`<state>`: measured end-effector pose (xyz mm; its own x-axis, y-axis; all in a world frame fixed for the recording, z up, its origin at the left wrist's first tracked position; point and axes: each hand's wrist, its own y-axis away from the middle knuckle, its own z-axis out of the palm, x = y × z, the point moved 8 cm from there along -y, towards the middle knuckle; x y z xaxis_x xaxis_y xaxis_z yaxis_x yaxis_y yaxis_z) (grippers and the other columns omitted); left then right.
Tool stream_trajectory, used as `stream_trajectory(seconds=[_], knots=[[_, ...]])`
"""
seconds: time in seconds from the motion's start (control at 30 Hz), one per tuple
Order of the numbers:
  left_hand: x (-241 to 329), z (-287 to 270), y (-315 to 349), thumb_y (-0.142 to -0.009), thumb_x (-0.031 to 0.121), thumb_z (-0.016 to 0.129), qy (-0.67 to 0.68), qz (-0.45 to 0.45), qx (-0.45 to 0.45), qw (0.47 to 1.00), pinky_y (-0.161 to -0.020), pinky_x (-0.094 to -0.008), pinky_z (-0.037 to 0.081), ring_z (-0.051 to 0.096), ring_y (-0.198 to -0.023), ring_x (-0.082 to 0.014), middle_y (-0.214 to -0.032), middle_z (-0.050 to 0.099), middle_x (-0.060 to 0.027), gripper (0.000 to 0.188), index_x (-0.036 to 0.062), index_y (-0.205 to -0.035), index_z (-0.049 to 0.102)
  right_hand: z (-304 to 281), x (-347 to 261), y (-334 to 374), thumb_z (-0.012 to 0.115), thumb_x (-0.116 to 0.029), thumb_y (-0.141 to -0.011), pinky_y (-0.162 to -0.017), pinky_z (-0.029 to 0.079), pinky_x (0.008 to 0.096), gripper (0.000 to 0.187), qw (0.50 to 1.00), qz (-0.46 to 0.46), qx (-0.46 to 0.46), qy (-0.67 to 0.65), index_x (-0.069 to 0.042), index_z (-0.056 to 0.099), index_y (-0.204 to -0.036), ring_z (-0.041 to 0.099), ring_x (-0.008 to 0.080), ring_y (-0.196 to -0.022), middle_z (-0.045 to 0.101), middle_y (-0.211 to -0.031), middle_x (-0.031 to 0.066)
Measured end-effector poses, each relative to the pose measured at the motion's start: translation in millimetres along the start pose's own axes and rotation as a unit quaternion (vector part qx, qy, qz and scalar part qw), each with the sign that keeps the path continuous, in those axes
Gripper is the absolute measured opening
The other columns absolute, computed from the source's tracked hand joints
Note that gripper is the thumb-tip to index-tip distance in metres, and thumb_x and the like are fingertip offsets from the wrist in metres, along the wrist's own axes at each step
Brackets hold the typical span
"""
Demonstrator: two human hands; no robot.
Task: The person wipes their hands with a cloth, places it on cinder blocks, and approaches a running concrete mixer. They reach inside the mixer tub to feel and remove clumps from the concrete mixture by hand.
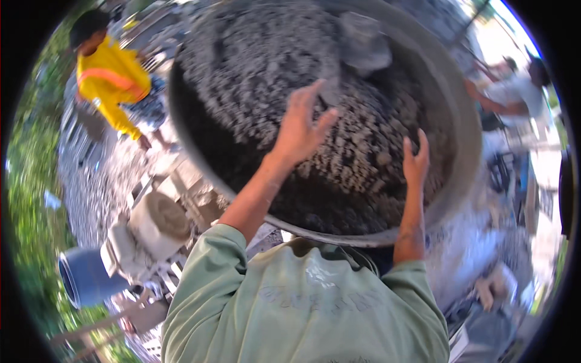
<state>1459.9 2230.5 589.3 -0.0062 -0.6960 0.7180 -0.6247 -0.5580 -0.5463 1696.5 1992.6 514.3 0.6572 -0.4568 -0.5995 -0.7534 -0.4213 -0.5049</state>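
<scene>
In front of me is a large round metal mixing drum (463, 121), tilted so its mouth opens toward me. Grey, crumbly concrete mix (260, 66) fills much of it, with coarse gravel (351, 148) at the middle. My left hand (301, 126) hovers over the mix with fingers spread, holding nothing. Lower and to the right, my right hand (416, 162) is over the drum's right part, thumb and fingers apart around nothing visible. A grey mixing blade (365, 43) caked with mix sticks up at the top of the drum. Whether either hand touches the mix, I cannot tell.
A person in a yellow top (112, 78) stands to the left of the drum, and another in a pale shirt (514, 94) is at the right. A dusty engine-like machine (160, 221) and a blue barrel (91, 275) are at the lower left.
</scene>
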Motion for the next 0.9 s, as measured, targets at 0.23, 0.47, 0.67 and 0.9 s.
stream_trajectory(seconds=[0.23,0.47,0.67,0.9], knots=[[-48.3,-5.6,-39.0,-0.082,0.026,0.069,-0.166,-0.006,0.056,0.984,-0.097,-0.0458,0.04,0.047,-0.116,-0.0352,-0.125,0.05,-0.0184,0.041,0.0108,-0.119,0.06,-20.8,28.0,0.5,0.045,-0.046,-0.096,-0.103,0.035,0.044,0.053,0.996,0.093,0.006,-0.003,-0.008,0.046,-0.134,0.039,0.0319,-0.128,0.044,-0.137,0.014],[-103.5,-102.7,-72.0,-0.087,0.046,0.059,-0.308,-0.069,0.067,0.946,-0.106,-0.0508,0.027,0.036,-0.13,-0.0359,-0.137,0.043,-0.02,0.048,0.0187,-0.126,0.057,-13.8,14.8,11.3,0.038,-0.046,-0.098,-0.103,0.035,0.044,0.052,0.993,0.116,0.013,-0.025,-0.007,0.048,-0.132,0.038,0.0309,-0.129,0.044,-0.138,0.0138],[-202.3,-171.5,-84.7,-0.084,0.069,0.044,-0.336,-0.177,-0.036,0.924,-0.109,-0.049,0.023,0.029,-0.135,-0.039,-0.143,0.035,-0.0242,0.077,0.0135,-0.138,0.044,21.1,-23.1,21.1,0.034,-0.046,-0.099,-0.103,0.036,0.0418,0.054,0.994,0.096,0.023,-0.047,-0.006,0.05,-0.131,0.044,0.0324,-0.124,0.047,-0.135,0.0155],[-136.7,-126.6,-35.0,-0.09,0.061,0.042,-0.237,-0.156,-0.171,0.943,-0.104,-0.0408,0.034,0.045,-0.127,-0.0351,-0.135,0.046,-0.025,0.079,-0.0003,-0.139,0.038,35.1,-33.7,41.2,0.035,-0.051,-0.097,-0.102,0.037,0.0424,0.059,0.984,0.117,0.028,-0.135,-0.006,0.048,-0.134,0.044,0.0308,-0.126,0.046,-0.136,0.016]])
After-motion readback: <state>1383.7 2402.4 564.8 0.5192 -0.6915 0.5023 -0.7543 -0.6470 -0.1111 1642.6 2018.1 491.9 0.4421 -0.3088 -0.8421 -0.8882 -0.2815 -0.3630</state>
